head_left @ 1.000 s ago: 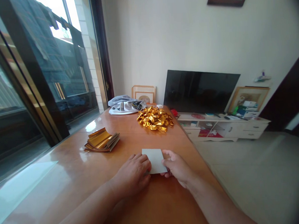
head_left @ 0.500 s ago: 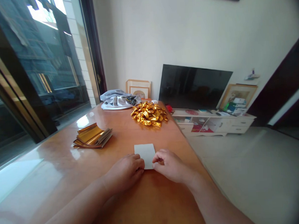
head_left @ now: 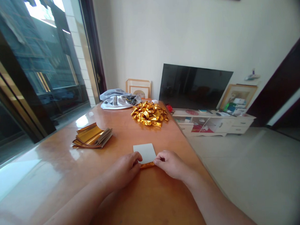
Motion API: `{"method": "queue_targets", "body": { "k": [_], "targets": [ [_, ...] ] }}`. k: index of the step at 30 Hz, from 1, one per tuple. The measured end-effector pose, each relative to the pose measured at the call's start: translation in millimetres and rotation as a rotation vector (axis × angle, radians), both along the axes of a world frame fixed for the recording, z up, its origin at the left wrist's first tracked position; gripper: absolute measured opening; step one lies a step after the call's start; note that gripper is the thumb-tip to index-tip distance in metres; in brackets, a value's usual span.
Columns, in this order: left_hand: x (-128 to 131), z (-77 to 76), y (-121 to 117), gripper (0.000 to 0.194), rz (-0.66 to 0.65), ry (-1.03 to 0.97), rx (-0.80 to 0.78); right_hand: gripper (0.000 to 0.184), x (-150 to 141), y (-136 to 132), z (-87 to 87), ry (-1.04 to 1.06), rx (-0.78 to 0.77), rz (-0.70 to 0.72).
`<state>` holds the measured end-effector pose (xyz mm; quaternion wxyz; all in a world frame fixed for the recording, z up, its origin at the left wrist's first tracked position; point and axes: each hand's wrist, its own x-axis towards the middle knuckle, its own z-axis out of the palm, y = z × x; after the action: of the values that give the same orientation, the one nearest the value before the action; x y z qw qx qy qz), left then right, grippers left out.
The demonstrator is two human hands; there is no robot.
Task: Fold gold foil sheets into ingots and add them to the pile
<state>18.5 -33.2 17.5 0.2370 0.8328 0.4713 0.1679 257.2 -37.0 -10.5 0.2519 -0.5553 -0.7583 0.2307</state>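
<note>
A square white sheet (head_left: pixel 144 153) lies on the glossy wooden table (head_left: pixel 149 205), with a narrow gold foil strip (head_left: pixel 147 165) along its near edge. My left hand (head_left: pixel 122 166) grips the sheet's near left corner. My right hand (head_left: pixel 170 164) pinches the near right corner, and the fingers hide parts of both corners. Beyond the left hand sits a stack of gold foil sheets (head_left: pixel 92 136). Farther ahead is a heap of crumpled gold foil pieces (head_left: pixel 149 114). Neither hand touches these.
A grey-white cloth bundle (head_left: pixel 119 100) lies at the table's far end. To the left stands a glass door (head_left: pixel 50 63). Past the table's right edge, a dark flat screen (head_left: pixel 195 85) stands on a low white cabinet (head_left: pixel 212 124) above a tiled floor (head_left: pixel 242 174).
A gold strip now shows along the sheet's near edge, and less white shows there. Both hands have closed in on the near corners. The view has shifted slightly.
</note>
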Motion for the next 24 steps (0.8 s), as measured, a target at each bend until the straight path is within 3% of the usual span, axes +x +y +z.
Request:
{"method": "queue_targets", "body": {
  "k": [10, 24],
  "targets": [
    [-4.5, 0.0, 7.9, 0.013, 0.019, -0.041, -0.104, 0.026, -2.6, 2.0, -2.8, -0.055, -0.048, -0.115],
    [-6.7, -11.3, 10.3, 0.011, -0.038, -0.029, -0.110, 0.022, 0.6, 1.4, -2.5, -0.019, -0.053, -0.065]
  ]
}}
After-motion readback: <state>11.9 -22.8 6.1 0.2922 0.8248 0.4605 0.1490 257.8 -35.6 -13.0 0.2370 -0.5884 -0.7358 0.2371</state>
